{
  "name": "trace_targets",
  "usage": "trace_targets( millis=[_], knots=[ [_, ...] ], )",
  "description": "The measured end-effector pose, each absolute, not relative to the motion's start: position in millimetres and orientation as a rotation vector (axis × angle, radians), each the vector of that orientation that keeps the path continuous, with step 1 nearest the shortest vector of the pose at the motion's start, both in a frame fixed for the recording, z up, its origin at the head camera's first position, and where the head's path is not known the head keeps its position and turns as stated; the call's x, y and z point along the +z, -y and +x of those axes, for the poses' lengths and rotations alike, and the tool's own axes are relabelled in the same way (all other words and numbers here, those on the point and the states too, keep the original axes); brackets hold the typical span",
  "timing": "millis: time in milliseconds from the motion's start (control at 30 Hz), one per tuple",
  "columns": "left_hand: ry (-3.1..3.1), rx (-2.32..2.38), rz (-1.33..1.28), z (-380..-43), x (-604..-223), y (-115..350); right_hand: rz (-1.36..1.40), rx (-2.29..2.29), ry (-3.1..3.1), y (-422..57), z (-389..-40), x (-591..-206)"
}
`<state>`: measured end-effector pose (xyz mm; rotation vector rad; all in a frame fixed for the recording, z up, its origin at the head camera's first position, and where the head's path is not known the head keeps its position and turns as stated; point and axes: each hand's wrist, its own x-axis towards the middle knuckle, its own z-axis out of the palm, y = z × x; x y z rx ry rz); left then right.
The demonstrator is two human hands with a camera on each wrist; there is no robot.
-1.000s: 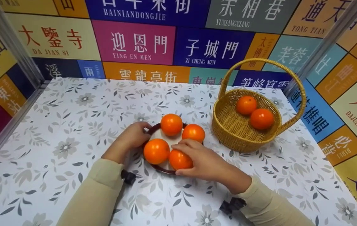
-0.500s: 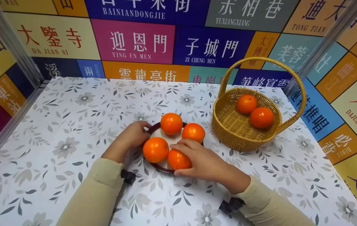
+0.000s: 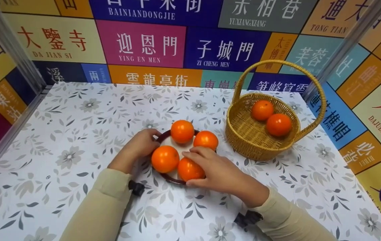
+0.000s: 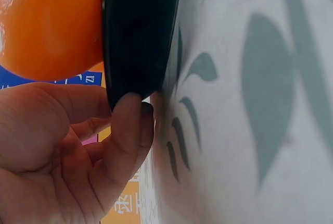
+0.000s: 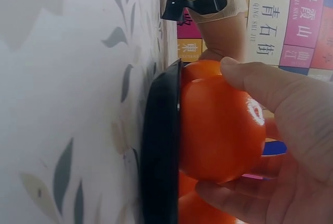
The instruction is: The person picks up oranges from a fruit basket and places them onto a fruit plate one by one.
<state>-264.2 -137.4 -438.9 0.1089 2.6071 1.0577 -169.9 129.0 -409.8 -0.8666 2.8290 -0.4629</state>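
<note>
Almost nothing has moved since a second ago: the whole head view shifts very slightly, while the left hand [image 3: 143, 144] and the right hand [image 3: 222, 170] keep their places. The left hand pinches the far-left rim of a round, dark-rimmed plate with a pale inside [image 3: 169, 140]. The right hand curls thumb and fingers round a glossy, round orange fruit [image 3: 190, 169] at the plate's near-right edge; its underside is hidden behind the rim in the right wrist view. Three more such fruits lie on the plate: a far one [image 3: 182, 131], a right one [image 3: 206, 140] just beyond the right fingers, and a left one [image 3: 165, 159]. To the right stands a golden woven basket with a tall hoop handle [image 3: 254, 152], two orange fruits [image 3: 279, 125] inside it. Everything rests on a white worktop with grey leaf-and-flower print [image 3: 110, 113]; behind rises a multicoloured panelled wall bearing lettering [image 3: 140, 43].
</note>
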Motion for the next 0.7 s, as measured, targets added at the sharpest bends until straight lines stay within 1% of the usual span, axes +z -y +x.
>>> trace_targets(
  millis=[700],
  knots=[
    [-2.597,1.045,0.111,-265,-440,138,-0.983,-0.553,-2.97,-142,-166,-383]
  ],
)
